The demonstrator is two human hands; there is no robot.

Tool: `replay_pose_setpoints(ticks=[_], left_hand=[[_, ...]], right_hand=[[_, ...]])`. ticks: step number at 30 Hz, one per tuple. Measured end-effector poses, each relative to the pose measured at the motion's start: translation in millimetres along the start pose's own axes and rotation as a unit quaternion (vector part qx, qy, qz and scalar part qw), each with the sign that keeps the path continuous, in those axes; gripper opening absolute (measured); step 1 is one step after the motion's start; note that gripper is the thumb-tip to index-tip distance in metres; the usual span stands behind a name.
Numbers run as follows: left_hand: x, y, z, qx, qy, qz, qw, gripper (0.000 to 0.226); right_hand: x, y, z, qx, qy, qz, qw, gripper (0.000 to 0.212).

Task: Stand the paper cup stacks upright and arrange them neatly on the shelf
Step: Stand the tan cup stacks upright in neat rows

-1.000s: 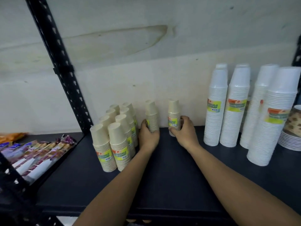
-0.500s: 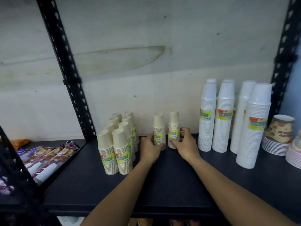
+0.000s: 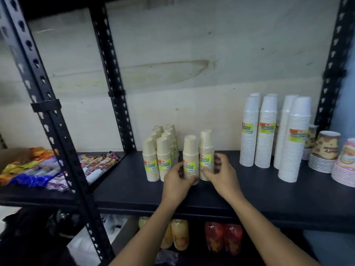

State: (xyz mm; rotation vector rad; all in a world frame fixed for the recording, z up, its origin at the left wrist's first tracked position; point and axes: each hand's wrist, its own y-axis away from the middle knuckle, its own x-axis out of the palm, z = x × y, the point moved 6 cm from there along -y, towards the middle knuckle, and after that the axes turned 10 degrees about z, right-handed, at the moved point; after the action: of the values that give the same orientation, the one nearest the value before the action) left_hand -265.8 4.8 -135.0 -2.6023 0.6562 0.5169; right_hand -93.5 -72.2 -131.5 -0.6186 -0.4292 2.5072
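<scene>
Two short stacks of tan paper cups with yellow labels stand upright side by side on the black shelf (image 3: 249, 191). My left hand (image 3: 177, 179) grips the base of the left stack (image 3: 190, 152). My right hand (image 3: 221, 173) holds the base of the right stack (image 3: 206, 148), thumb in front and fingers behind. Just to their left, a tight block of several matching tan stacks (image 3: 160, 150) stands upright, nearly touching my left hand.
Tall white cup stacks (image 3: 266, 135) stand at the right, with patterned cups and plate piles (image 3: 324, 150) beyond them. Snack packets (image 3: 38, 169) lie on the left shelf past the black upright (image 3: 115, 93). Wrapped goods sit on the shelf below.
The two held stacks have come forward from the back wall and closer together, now touching. The camera has pulled back, showing more shelving.
</scene>
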Motion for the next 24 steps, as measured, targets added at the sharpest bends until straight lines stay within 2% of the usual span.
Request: replay_pose_setpoints(ticks=[6,10,14,24], left_hand=[[-42,32,3,0.020,-0.021,-0.029,0.999,0.047],[-70,45,15,0.011,-0.039,-0.055,0.998,0.058],[-93,54,29,-0.001,-0.045,-0.082,0.996,0.056],[-120,52,57,-0.032,-0.075,-0.122,0.989,0.059]], right_hand=[[33,18,23,-0.030,-0.011,0.024,0.999,0.057],[55,24,36,-0.041,-0.014,0.044,0.998,0.063],[78,28,45,-0.049,-0.013,0.060,0.997,0.062],[112,26,43,-0.058,0.060,0.063,0.995,0.059]])
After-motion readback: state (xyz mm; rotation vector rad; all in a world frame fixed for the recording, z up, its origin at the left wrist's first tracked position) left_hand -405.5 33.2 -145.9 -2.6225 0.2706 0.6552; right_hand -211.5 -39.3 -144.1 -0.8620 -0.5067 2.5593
